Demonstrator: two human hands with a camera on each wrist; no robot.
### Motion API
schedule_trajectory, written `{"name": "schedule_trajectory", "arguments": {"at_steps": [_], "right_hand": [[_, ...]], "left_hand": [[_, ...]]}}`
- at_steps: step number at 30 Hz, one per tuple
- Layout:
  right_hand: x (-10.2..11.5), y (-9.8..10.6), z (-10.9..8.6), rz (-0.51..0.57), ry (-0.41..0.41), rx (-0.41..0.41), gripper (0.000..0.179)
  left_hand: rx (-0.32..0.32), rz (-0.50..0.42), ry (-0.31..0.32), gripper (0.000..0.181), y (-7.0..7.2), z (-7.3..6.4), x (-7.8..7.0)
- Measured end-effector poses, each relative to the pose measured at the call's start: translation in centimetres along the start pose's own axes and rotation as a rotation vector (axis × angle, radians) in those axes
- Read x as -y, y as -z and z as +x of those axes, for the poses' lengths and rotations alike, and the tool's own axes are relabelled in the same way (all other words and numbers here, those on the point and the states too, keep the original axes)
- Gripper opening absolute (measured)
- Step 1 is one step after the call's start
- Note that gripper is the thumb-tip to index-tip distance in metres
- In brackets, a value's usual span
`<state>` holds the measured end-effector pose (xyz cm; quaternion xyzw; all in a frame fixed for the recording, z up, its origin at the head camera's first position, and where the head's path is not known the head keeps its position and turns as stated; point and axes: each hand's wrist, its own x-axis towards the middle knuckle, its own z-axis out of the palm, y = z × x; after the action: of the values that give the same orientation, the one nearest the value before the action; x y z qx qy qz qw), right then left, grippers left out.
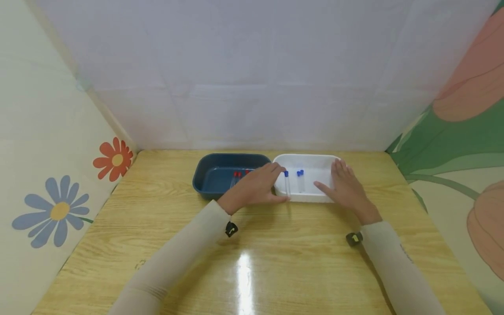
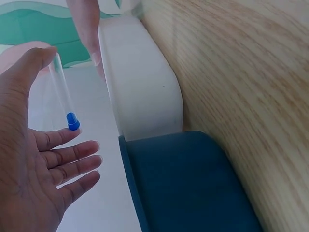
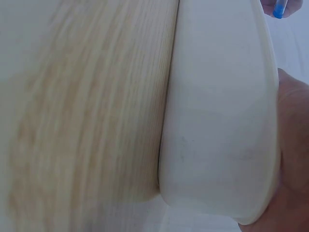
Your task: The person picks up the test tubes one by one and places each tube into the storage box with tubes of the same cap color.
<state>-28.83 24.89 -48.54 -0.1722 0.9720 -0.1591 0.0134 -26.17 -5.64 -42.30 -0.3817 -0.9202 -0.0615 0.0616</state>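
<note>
My left hand point(image 1: 257, 186) pinches a clear test tube with a blue cap point(image 1: 287, 183) lengthwise, over the left end of a white bin point(image 1: 309, 198). In the left wrist view, the thumb is at the bottom end of the tube point(image 2: 62, 89) and the index finger at the cap; the other fingers are spread. Inside the white bin lie more blue-capped tubes point(image 1: 301, 173). My right hand point(image 1: 348, 188) rests on that bin's right end, fingers straight and thumb apart. From the right wrist, part of this hand point(image 3: 294, 145) shows against the bin's rim.
A dark blue bin point(image 1: 202, 181) stands against the white bin's left side, with several red-capped tubes point(image 1: 235, 175) in it, partly hidden by my left hand. Both bins are on a wooden table point(image 1: 299, 258), near a white back wall point(image 1: 252, 118).
</note>
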Motion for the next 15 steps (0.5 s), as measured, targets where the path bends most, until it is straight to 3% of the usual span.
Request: {"name": "schedule_trajectory", "arguments": {"at_steps": [8, 15], "right_hand": [[0.0, 0.0, -0.1, 0.002, 0.0, -0.002, 0.108], [0.0, 0.0, 0.0, -0.006, -0.009, 0.0, 0.109]], "left_hand": [[0.002, 0.002, -0.002, 0.081, 0.1, 0.8, 0.5], [0.06, 0.006, 0.05, 0.088, 0.3, 1.5, 0.6]]}}
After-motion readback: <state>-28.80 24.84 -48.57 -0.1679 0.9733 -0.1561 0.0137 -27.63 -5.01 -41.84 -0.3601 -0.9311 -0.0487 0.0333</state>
